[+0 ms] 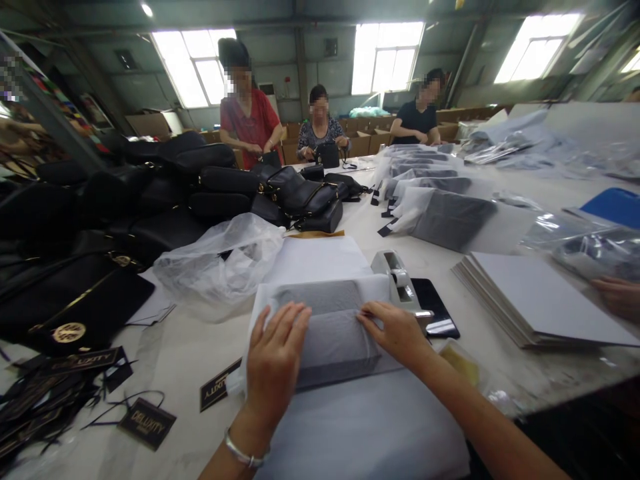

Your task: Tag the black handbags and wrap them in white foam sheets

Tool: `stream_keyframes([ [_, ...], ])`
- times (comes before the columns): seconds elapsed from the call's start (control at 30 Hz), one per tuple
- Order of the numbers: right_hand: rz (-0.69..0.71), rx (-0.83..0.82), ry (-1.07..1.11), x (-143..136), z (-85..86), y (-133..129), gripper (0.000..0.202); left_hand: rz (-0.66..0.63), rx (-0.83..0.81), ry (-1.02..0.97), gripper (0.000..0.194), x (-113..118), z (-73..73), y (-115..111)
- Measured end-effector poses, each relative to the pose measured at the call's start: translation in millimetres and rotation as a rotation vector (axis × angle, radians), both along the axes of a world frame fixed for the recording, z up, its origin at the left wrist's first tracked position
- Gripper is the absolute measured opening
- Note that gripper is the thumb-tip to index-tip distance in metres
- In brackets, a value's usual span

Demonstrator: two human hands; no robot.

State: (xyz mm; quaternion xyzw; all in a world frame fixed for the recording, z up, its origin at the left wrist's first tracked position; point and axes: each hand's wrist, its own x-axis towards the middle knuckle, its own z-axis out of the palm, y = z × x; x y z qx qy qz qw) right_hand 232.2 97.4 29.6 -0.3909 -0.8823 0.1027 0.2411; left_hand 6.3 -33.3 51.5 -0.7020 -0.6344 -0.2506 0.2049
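In front of me a dark, flat-sided item, likely a bag, lies wrapped in thin white tissue paper [340, 333]. My left hand [277, 350] rests on its left side, with the fingers stretched out. At the upper right edge of the wrap, my right hand [393, 330] pinches the tissue between thumb and fingertips; whether a bit of tape is there too is hidden. More white sheets [320, 257] lie beneath and behind the bundle. A tape dispenser [393, 263] stands just beyond my right hand, beside a black phone [425, 293]. One black DELUXITY tag [213, 390] sits left of the wrap.
Black handbags [210, 180] pile up on the left, near a clear plastic bag [220, 260] and loose black tags [147, 423]. To the right are stacked boards [545, 300], wrapped bags [450, 213] and another person's hand [617, 293]. Three people work across the table.
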Motion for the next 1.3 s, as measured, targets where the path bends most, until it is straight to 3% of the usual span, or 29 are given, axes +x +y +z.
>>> stream_keyframes([
  [0.07,-0.005,0.009,-0.020,-0.3,0.6,1.1,0.018,-0.140,-0.057,0.015,0.033,15.4,-10.0,-5.9],
  [0.13,-0.021,0.018,-0.045,-1.3,0.3,2.1,0.018,-0.200,-0.162,0.038,0.032,27.9,-22.4,-9.1],
  [0.23,-0.068,0.043,-0.099,-2.3,-1.0,2.4,0.017,-0.071,-0.247,0.062,0.033,36.1,-33.6,-8.2],
  [0.33,-0.104,0.127,-0.107,4.0,0.9,0.6,0.016,0.055,-0.308,0.071,0.046,35.9,-31.4,-6.2],
  [0.43,-0.150,0.281,0.034,23.8,6.6,0.3,0.025,0.081,-0.359,0.089,0.051,34.9,-25.5,-6.6],
  [0.53,-0.304,0.331,0.185,52.8,7.2,7.4,0.028,0.073,-0.372,0.104,0.052,34.4,-24.8,-7.5],
  [0.63,-0.456,0.119,0.258,76.8,-3.8,20.6,0.032,0.060,-0.371,0.106,0.051,32.7,-28.5,-7.0],
  [0.73,-0.473,-0.257,0.405,84.6,-16.1,30.5,0.033,0.049,-0.354,0.105,0.049,30.9,-32.0,-6.4],
  [0.83,-0.478,-0.529,0.664,77.1,-14.0,27.9,0.030,0.042,-0.346,0.090,0.049,30.1,-32.2,-7.3],
  [0.9,-0.501,-0.561,0.794,70.2,-3.4,18.2,0.028,0.045,-0.352,0.077,0.050,30.3,-30.9,-8.4],
  [1.07,-0.503,-0.400,0.903,72.1,20.9,-20.2,0.029,0.035,-0.359,0.071,0.049,30.6,-28.7,-9.8],
  [1.2,-0.559,-0.660,0.944,88.8,14.5,-43.3,0.040,0.034,-0.349,0.070,0.048,29.9,-30.5,-9.3],
  [1.3,-0.572,-0.836,0.950,99.0,3.3,-45.7,0.045,0.027,-0.343,0.068,0.048,29.3,-31.6,-9.4],
])
